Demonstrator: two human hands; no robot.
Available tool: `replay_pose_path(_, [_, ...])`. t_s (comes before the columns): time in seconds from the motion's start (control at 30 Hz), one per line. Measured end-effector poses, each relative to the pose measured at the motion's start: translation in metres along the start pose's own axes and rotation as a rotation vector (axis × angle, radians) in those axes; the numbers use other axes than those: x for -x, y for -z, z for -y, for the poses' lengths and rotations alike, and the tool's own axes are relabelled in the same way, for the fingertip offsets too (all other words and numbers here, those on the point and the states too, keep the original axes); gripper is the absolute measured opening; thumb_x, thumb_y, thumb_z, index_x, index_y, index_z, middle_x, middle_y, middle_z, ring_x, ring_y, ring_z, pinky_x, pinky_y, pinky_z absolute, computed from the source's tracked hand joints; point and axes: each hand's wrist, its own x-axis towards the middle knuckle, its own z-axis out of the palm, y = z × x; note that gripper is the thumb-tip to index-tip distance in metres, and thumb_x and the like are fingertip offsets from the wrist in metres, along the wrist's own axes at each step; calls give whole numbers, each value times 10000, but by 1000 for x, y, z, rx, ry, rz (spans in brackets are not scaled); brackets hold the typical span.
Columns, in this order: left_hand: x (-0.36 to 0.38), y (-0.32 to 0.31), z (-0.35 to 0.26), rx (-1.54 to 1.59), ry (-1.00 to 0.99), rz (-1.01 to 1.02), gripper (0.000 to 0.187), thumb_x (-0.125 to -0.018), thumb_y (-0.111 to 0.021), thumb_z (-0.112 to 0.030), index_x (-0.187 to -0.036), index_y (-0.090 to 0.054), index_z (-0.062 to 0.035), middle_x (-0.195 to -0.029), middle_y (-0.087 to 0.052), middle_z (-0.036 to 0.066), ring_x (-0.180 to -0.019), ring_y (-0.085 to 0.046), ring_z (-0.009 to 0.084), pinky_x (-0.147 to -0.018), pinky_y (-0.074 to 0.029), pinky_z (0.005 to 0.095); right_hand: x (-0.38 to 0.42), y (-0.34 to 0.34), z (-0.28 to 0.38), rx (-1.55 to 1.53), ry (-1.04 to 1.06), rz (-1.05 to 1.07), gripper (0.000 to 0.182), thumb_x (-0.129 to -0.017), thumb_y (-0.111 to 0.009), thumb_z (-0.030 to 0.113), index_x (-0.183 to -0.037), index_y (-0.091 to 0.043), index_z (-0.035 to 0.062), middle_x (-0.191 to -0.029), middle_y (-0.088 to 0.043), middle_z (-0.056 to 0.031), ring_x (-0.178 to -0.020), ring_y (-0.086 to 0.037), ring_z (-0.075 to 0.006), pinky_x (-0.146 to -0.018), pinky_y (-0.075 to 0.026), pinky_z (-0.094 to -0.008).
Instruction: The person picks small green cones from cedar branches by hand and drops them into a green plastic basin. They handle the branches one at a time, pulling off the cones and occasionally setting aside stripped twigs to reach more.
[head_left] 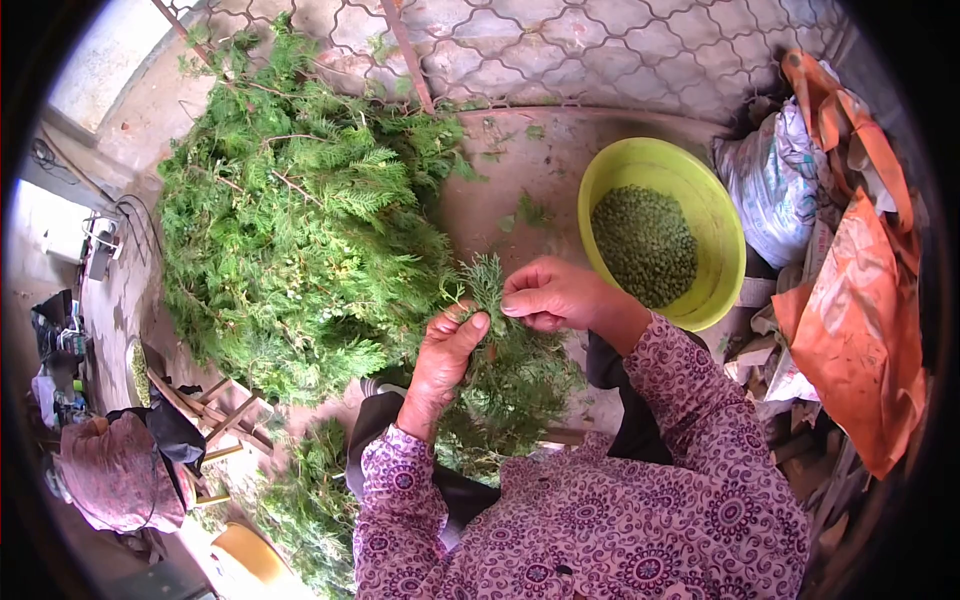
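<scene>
A green conifer sprig is held up between my two hands. My left hand pinches its lower part between thumb and fingers. On the right side of the sprig, my right hand has thumb and forefinger pressed together at its edge; whether a small piece sits in that pinch is hidden. More feathery branches lie below my hands, over my lap. To the left rises a large heap of cut conifer branches. A yellow-green basin with many small green cones or seeds stands to the right.
A wire mesh fence runs along the far side. White sacks and an orange sheet are piled at the right. Wooden stools, a cloth-covered bundle and a yellow container are at the lower left.
</scene>
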Motion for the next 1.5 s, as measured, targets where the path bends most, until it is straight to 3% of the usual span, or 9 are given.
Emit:
replay_pose_path(0.3, [4, 12, -1, 54, 23, 63, 102, -824, -582, -145, -902, -560, -85, -679, -569, 8, -498, -521, 111, -413, -405, 227, 15, 15, 5, -399, 291, 336, 132, -854, -495, 159, -803, -536, 44, -568, -448, -9, -391, -332, -43, -351, -235, -189])
replay_pose_path(0.53, [-12, 0, 6, -43, -39, -207, 130, -845, -554, -200, -888, -547, -78, -540, -506, -9, -374, -460, 90, -304, -301, 199, 15, 2, 9, -434, 227, 40, 78, -839, -479, 93, -886, -503, 36, -744, -547, -57, -541, -480, -78, -405, -307, -174])
replay_pose_path(0.87, [-20, 4, 19, -50, 18, -105, 124, -846, -546, -103, -955, -544, -43, -804, -605, 13, -679, -557, 66, -579, -453, 199, -3, -6, -15, 795, 440, -343, 201, -725, -648, 129, -853, -548, 12, -743, -528, -5, -716, -494, -71, -624, -405, -222])
replay_pose_path(1.0, [-19, 1, 19, -80, 64, -111, 149, -840, -556, -163, -943, -528, -58, -675, -552, 11, -541, -503, 80, -493, -408, 210, -2, 3, -17, 762, 458, -296, 159, -736, -617, 112, -842, -549, 14, -674, -508, -1, -604, -469, -60, -524, -378, -214])
replay_pose_path(1.07, [-20, 10, 20, -141, 67, -124, 164, -846, -548, -210, -927, -515, -72, -572, -506, 6, -422, -452, 90, -398, -357, 221, 20, 4, 2, -78, 181, -29, 105, -743, -575, 76, -830, -552, 21, -611, -473, 10, -490, -408, -44, -424, -310, -200])
replay_pose_path(1.2, [-17, 36, 24, 20, 35, -318, 281, -837, -543, -323, -929, -534, -57, -648, -530, 1, -526, -497, 129, -532, -436, 279, 63, 48, 21, 175, 582, -654, 143, -736, -550, 57, -875, -574, 36, -580, -457, 23, -464, -385, -37, -413, -298, -181])
replay_pose_path(1.27, [-26, 77, 47, 421, -221, 351, 316, -849, -498, -367, -845, -536, -53, -609, -492, 18, -576, -469, 139, -515, -407, 318, 84, 89, 16, 445, 695, -865, 238, -729, -551, 90, -964, -574, 55, -744, -551, -32, -631, -503, -102, -551, -409, -228])
replay_pose_path(1.4, [-54, 160, 82, 628, 205, 596, 299, -847, -492, -355, -753, -504, -71, -575, -465, 42, -588, -432, 144, -532, -346, 276, 103, 153, -26, 1485, 329, -1452, 391, -710, -585, 206, -1082, -558, 87, -1000, -578, -158, -951, -542, -269, -837, -422, -375])
replay_pose_path(1.5, [-59, 105, 71, 605, -26, 827, 249, -822, -544, -293, -852, -476, -55, -628, -524, 71, -611, -437, 158, -580, -352, 304, 128, 159, -29, 1266, 252, -1235, 462, -714, -588, 234, -1124, -513, 34, -1133, -503, -217, -1081, -440, -372, -941, -332, -393])
